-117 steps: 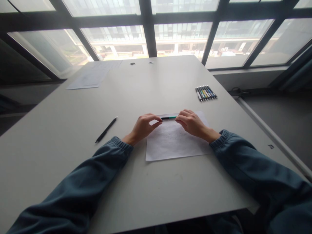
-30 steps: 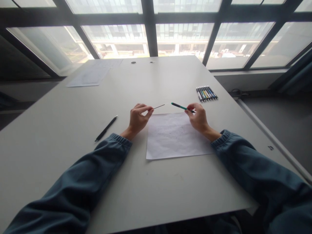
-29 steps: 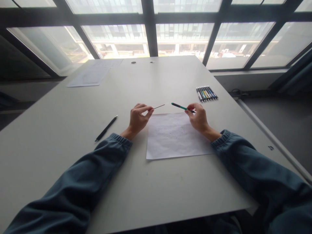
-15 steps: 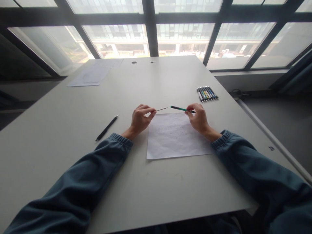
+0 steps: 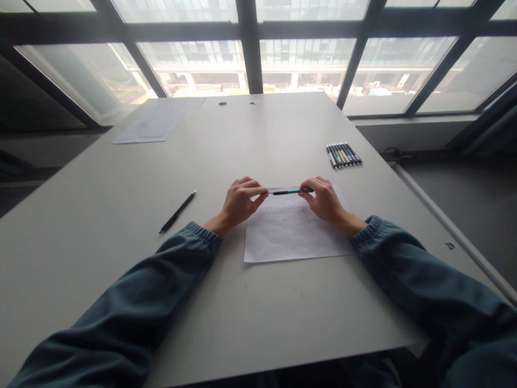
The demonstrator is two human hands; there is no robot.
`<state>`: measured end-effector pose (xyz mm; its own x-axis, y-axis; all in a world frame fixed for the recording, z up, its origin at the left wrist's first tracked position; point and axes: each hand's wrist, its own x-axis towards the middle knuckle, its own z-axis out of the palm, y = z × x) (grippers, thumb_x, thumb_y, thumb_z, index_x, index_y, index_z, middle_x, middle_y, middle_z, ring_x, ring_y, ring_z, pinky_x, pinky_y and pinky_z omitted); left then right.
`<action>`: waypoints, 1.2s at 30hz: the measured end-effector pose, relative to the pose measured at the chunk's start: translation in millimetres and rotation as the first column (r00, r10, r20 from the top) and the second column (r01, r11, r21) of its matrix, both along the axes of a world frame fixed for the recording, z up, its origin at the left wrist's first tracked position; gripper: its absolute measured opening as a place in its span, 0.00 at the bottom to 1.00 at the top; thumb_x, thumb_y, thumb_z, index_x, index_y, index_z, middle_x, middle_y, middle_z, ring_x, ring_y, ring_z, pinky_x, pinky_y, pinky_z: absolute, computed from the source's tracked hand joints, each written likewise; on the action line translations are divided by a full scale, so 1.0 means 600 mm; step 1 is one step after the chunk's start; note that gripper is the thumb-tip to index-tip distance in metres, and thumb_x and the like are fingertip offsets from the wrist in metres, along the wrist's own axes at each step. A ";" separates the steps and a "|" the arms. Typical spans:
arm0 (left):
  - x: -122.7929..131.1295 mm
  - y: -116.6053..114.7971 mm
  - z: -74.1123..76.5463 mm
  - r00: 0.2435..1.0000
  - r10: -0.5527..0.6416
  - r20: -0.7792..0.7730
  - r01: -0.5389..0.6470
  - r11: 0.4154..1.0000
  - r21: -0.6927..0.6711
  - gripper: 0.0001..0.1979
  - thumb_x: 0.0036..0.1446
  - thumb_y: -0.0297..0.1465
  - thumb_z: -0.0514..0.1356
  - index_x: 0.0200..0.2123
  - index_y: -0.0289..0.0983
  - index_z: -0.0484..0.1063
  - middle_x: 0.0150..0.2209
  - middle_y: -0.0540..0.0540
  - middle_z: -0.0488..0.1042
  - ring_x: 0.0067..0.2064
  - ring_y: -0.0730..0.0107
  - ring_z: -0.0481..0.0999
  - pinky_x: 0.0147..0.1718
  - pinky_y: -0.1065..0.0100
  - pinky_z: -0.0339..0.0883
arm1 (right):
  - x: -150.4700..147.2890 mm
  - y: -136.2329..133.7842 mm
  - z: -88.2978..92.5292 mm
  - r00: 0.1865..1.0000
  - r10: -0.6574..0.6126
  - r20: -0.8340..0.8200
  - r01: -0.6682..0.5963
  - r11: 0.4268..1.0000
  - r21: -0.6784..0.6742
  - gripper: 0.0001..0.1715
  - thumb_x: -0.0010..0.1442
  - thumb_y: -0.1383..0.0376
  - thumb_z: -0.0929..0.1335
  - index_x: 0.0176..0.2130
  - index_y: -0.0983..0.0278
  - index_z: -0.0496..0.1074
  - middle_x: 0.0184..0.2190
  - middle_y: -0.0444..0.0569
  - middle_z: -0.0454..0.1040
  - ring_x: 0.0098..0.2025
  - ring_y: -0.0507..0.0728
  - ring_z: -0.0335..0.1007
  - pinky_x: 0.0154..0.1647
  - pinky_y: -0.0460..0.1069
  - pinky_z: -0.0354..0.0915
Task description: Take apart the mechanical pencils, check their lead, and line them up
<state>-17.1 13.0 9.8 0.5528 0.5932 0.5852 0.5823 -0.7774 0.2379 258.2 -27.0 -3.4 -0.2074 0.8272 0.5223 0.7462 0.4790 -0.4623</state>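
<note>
My left hand (image 5: 243,200) is closed in a pinch on a thin dark rod (image 5: 270,193), which looks like a pencil lead or a pen refill. Only a short length of it shows between the fingertips and the front end of a green and black pen (image 5: 287,192). The rod lines up with that end and seems to be partly inside. My right hand (image 5: 323,200) pinches the pen near its rear. Both hands hover over a sheet of white paper (image 5: 297,237) with faint marks.
A black pen (image 5: 177,212) lies slanted to the left of my left hand. Several pens (image 5: 344,155) sit side by side in a row at the right. More paper sheets (image 5: 145,126) rest at the far left of the white table (image 5: 242,140), near the windows.
Both hands have come closer together and slightly lower. The gap between rod and pen has closed, and much less of the rod shows. The green pen is now nearly level.
</note>
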 end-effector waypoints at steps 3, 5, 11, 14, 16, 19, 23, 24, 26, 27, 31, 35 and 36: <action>0.005 -0.005 0.000 1.000 -0.010 0.008 0.010 1.000 -0.013 0.10 0.66 0.35 0.60 0.34 0.42 0.80 0.34 0.48 0.81 0.41 0.64 0.74 0.44 0.62 0.63 | -0.002 -0.002 0.002 1.000 0.017 0.003 -0.017 1.000 -0.009 0.01 0.62 0.67 0.70 0.37 0.61 0.74 0.36 0.50 0.79 0.42 0.62 0.71 0.47 0.57 0.60; 0.007 -0.006 0.000 1.000 -0.011 0.009 0.011 1.000 -0.022 0.09 0.65 0.35 0.60 0.34 0.42 0.81 0.35 0.48 0.81 0.41 0.64 0.75 0.44 0.61 0.64 | -0.002 -0.003 0.003 1.000 0.027 0.009 -0.027 1.000 -0.006 0.02 0.62 0.67 0.70 0.38 0.61 0.75 0.37 0.51 0.79 0.42 0.63 0.71 0.47 0.57 0.61; 0.005 -0.002 -0.004 1.000 -0.012 0.012 0.012 0.999 -0.032 0.10 0.66 0.35 0.60 0.36 0.41 0.81 0.36 0.46 0.81 0.42 0.63 0.75 0.45 0.61 0.65 | 0.000 -0.002 0.002 0.997 0.077 0.022 -0.077 0.997 0.002 0.03 0.64 0.67 0.70 0.38 0.61 0.77 0.37 0.51 0.79 0.43 0.62 0.71 0.47 0.57 0.62; 0.005 -0.001 -0.006 0.999 -0.027 0.036 0.028 0.999 -0.028 0.09 0.66 0.35 0.60 0.37 0.40 0.81 0.35 0.46 0.81 0.41 0.64 0.75 0.44 0.62 0.66 | 0.000 -0.002 0.000 0.997 0.078 0.013 -0.078 0.997 0.009 0.04 0.64 0.67 0.70 0.38 0.61 0.77 0.37 0.51 0.79 0.43 0.62 0.70 0.47 0.56 0.63; 0.006 0.000 -0.007 0.998 -0.032 0.060 0.034 0.999 -0.028 0.09 0.66 0.35 0.61 0.37 0.40 0.81 0.35 0.46 0.81 0.41 0.64 0.75 0.43 0.62 0.67 | 0.000 -0.002 0.000 0.997 0.082 0.009 -0.082 0.997 0.014 0.03 0.63 0.68 0.70 0.38 0.61 0.77 0.36 0.50 0.79 0.42 0.62 0.70 0.47 0.56 0.63; 0.006 0.000 -0.008 0.994 -0.041 0.105 0.045 0.998 -0.036 0.09 0.65 0.36 0.62 0.37 0.40 0.80 0.35 0.46 0.80 0.39 0.64 0.75 0.42 0.63 0.68 | 0.000 -0.002 0.001 0.996 0.088 -0.002 -0.088 0.996 0.018 0.03 0.63 0.68 0.70 0.38 0.61 0.77 0.36 0.50 0.79 0.42 0.62 0.70 0.47 0.56 0.63; 0.006 0.000 -0.007 0.987 -0.051 0.154 0.059 0.997 -0.049 0.09 0.64 0.37 0.63 0.38 0.39 0.80 0.35 0.45 0.80 0.39 0.64 0.75 0.42 0.63 0.69 | -0.001 -0.002 0.002 0.996 0.086 -0.001 -0.086 0.996 0.018 0.04 0.63 0.68 0.70 0.38 0.61 0.77 0.36 0.51 0.79 0.41 0.62 0.70 0.47 0.56 0.63; 0.007 -0.001 -0.006 0.985 -0.052 0.162 0.060 0.997 -0.050 0.09 0.64 0.37 0.63 0.40 0.39 0.80 0.36 0.45 0.80 0.40 0.64 0.75 0.42 0.62 0.70 | -0.001 -0.002 0.002 0.996 0.087 -0.001 -0.086 0.996 0.020 0.04 0.64 0.68 0.70 0.38 0.61 0.77 0.36 0.51 0.79 0.41 0.62 0.70 0.47 0.57 0.64; 0.007 -0.001 -0.004 0.983 -0.049 0.177 0.059 0.997 -0.050 0.10 0.63 0.37 0.63 0.44 0.39 0.79 0.36 0.45 0.80 0.41 0.63 0.75 0.44 0.62 0.70 | -0.001 -0.002 0.001 0.996 0.090 -0.002 -0.090 0.996 0.025 0.03 0.64 0.67 0.70 0.38 0.61 0.77 0.36 0.51 0.79 0.41 0.62 0.70 0.47 0.57 0.64; 0.007 -0.001 -0.003 0.982 -0.046 0.185 0.056 0.997 -0.051 0.10 0.63 0.37 0.64 0.45 0.39 0.79 0.36 0.46 0.80 0.41 0.63 0.76 0.44 0.62 0.70 | -0.001 -0.002 0.001 0.996 0.090 -0.003 -0.090 0.996 0.027 0.03 0.64 0.67 0.70 0.38 0.62 0.77 0.36 0.51 0.79 0.41 0.62 0.70 0.47 0.57 0.64; 0.008 -0.001 -0.002 0.975 -0.032 0.219 0.047 0.997 -0.063 0.11 0.60 0.37 0.67 0.43 0.38 0.77 0.35 0.46 0.80 0.40 0.63 0.76 0.43 0.63 0.71 | -0.001 -0.002 0.000 0.996 0.092 -0.011 -0.092 0.995 0.032 0.03 0.64 0.67 0.70 0.38 0.62 0.77 0.36 0.51 0.79 0.41 0.62 0.70 0.46 0.57 0.64; 0.007 0.000 -0.002 0.976 -0.035 0.216 0.053 0.996 -0.078 0.09 0.60 0.38 0.67 0.36 0.38 0.77 0.34 0.46 0.80 0.39 0.64 0.76 0.41 0.64 0.70 | -0.001 -0.001 0.000 0.995 0.097 -0.021 -0.096 0.995 0.033 0.03 0.64 0.67 0.70 0.38 0.62 0.77 0.36 0.51 0.79 0.41 0.62 0.70 0.46 0.57 0.65; 0.007 0.000 -0.002 0.974 -0.041 0.221 0.061 0.995 -0.081 0.10 0.60 0.39 0.67 0.35 0.38 0.77 0.34 0.46 0.80 0.38 0.64 0.76 0.40 0.64 0.70 | 0.000 -0.001 -0.001 0.995 0.098 -0.024 -0.097 0.995 0.036 0.03 0.64 0.67 0.70 0.38 0.61 0.77 0.36 0.51 0.79 0.41 0.62 0.70 0.46 0.57 0.65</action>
<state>-12.7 12.9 8.6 0.4480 0.6216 0.6425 0.4688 -0.7753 0.4232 258.0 -27.5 -3.8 -0.2723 0.7852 0.5561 0.6833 0.5648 -0.4628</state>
